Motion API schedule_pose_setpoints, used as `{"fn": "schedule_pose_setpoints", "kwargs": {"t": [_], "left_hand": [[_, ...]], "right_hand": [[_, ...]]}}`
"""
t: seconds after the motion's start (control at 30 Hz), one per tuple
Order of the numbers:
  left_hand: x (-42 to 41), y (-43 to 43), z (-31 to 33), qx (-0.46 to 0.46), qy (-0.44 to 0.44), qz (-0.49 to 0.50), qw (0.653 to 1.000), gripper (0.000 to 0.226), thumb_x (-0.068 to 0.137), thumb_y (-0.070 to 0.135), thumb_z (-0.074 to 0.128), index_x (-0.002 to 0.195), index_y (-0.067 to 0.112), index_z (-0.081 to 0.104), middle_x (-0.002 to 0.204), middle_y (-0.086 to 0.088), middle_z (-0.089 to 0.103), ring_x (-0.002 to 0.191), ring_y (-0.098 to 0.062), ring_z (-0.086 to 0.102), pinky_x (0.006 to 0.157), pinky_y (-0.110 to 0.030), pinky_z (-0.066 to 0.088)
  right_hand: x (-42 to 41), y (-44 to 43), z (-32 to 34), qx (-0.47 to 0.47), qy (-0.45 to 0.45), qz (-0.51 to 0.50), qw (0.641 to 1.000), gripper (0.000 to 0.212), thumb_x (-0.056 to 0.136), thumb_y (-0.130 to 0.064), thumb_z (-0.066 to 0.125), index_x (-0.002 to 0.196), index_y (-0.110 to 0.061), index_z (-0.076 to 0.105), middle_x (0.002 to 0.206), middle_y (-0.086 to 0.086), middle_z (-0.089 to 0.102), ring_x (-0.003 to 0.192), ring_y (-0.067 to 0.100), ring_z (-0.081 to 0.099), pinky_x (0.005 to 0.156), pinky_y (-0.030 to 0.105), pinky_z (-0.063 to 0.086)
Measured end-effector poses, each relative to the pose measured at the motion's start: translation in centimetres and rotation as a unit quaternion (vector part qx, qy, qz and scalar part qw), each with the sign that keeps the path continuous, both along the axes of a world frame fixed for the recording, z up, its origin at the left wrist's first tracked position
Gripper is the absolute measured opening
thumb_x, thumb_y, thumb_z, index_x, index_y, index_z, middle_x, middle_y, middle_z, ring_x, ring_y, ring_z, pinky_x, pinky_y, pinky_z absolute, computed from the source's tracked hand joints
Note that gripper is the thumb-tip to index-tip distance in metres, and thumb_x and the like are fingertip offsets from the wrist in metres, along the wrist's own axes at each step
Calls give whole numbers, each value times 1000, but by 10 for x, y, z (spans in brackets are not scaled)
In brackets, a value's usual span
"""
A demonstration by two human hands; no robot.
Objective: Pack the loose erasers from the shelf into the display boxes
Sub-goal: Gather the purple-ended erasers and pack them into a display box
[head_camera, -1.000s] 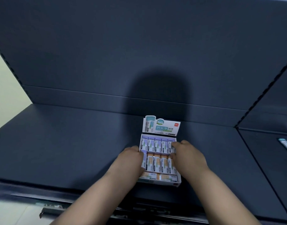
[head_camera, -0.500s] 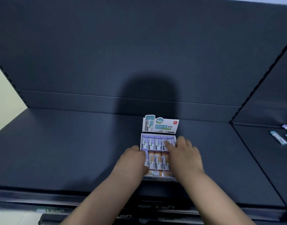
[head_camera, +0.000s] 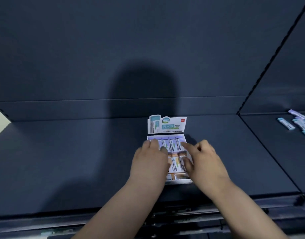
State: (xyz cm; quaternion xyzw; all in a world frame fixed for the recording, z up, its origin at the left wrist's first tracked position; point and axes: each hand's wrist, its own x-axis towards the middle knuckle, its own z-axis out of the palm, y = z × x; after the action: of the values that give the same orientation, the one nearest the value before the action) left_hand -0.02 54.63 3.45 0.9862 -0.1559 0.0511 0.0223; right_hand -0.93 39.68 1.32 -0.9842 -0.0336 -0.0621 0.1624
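A white display box [head_camera: 167,125] stands on the dark shelf [head_camera: 79,161], its printed header card upright at the back. Rows of wrapped erasers [head_camera: 172,144] fill it, purple-banded at the back and orange-banded nearer me. My left hand [head_camera: 151,163] lies over the box's left side, fingers resting on the erasers. My right hand [head_camera: 202,163] lies over the right side, index finger and thumb stretched out and touching erasers. Neither hand holds anything that I can see. Loose erasers [head_camera: 296,122] lie on the neighbouring shelf section at the far right.
The shelf's back panel [head_camera: 148,49] rises just behind the box. A dark divider line [head_camera: 269,152] separates this shelf section from the right one. The shelf's front edge [head_camera: 113,221] runs below my forearms.
Both hands moved forward over the box, from its near sides to the back rows. My right fingers spread across the erasers. The view shifted, so more loose erasers show at the right.
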Motion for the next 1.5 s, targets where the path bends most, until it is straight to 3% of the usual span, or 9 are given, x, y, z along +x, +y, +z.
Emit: {"fn": "schedule_pose_setpoints", "kwargs": {"t": [0.07, 0.13, 0.23, 0.37, 0.5, 0.63, 0.83, 1.13, 1.5], "left_hand": [[0, -16, -1, 1, -19, -57, 998, 30, 51, 35, 84, 72, 20, 69, 74, 2, 60, 72, -18, 60, 56, -26, 46], [-3, -32, -6, -4, -23, -84, 996, 30, 48, 32, 85, 69, 20, 68, 66, 1, 59, 66, -19, 60, 55, -27, 46], [-10, -62, 0, -5, -24, -103, 994, 28, 60, 31, 80, 82, 18, 68, 74, -2, 61, 74, -23, 61, 62, -31, 48], [-17, -112, 4, -19, -15, -129, 991, 31, 92, 28, 50, 121, 16, 53, 113, -7, 54, 110, -27, 48, 90, -37, 37], [-27, -179, 2, -34, -1, -140, 990, 38, 96, 36, 42, 128, 17, 49, 121, -5, 51, 115, -25, 43, 96, -34, 33], [-47, -262, -9, -47, 55, -199, 977, 41, 96, 37, 42, 131, 17, 48, 122, -5, 52, 114, -23, 44, 95, -34, 36], [-63, -345, -10, -70, 71, -196, 976, 42, 97, 36, 43, 134, 18, 44, 124, -3, 52, 117, -22, 44, 95, -34, 39], [-20, -390, -8, -68, 66, -175, 980, 56, 97, 38, 43, 146, 19, 25, 136, -1, 43, 125, -21, 39, 101, -33, 37], [37, -438, -13, -48, 108, -177, 977, 47, 96, 36, 45, 138, 15, 40, 132, -3, 44, 122, -21, 39, 99, -36, 40]], "right_hand": [[-4, -10, 3, 33, -18, -11, 999, 43, 86, -28, 58, 128, -25, 53, 92, -2, 35, 96, 24, 48, 80, 33, 47], [-9, -24, 8, 38, -15, -21, 999, 43, 86, -30, 59, 129, -26, 53, 94, -3, 35, 100, 23, 48, 82, 31, 47], [-17, -57, 14, 32, -8, -23, 999, 42, 87, -34, 58, 128, -25, 53, 96, -4, 36, 102, 21, 50, 85, 28, 44], [-30, -116, 17, 4, 14, -14, 1000, 43, 87, -38, 58, 127, -23, 55, 100, -1, 42, 108, 22, 51, 92, 28, 44], [-48, -190, 18, -23, 51, -4, 998, 44, 87, -40, 57, 128, -24, 53, 115, 2, 51, 114, 22, 50, 95, 31, 44], [-73, -277, 14, -23, 89, 4, 996, 44, 87, -37, 58, 128, -21, 53, 120, 2, 55, 115, 20, 52, 95, 28, 42], [-88, -369, 17, -17, 98, -1, 995, 46, 88, -37, 58, 130, -20, 52, 127, 0, 53, 119, 17, 50, 99, 25, 39], [-46, -411, 21, 18, 66, 8, 998, 44, 87, -38, 59, 128, -22, 53, 128, -6, 50, 118, 13, 50, 102, 26, 38], [7, -461, 11, 45, 54, -35, 997, 41, 84, -29, 65, 123, -19, 58, 124, -6, 52, 113, 11, 51, 98, 22, 39]]}}
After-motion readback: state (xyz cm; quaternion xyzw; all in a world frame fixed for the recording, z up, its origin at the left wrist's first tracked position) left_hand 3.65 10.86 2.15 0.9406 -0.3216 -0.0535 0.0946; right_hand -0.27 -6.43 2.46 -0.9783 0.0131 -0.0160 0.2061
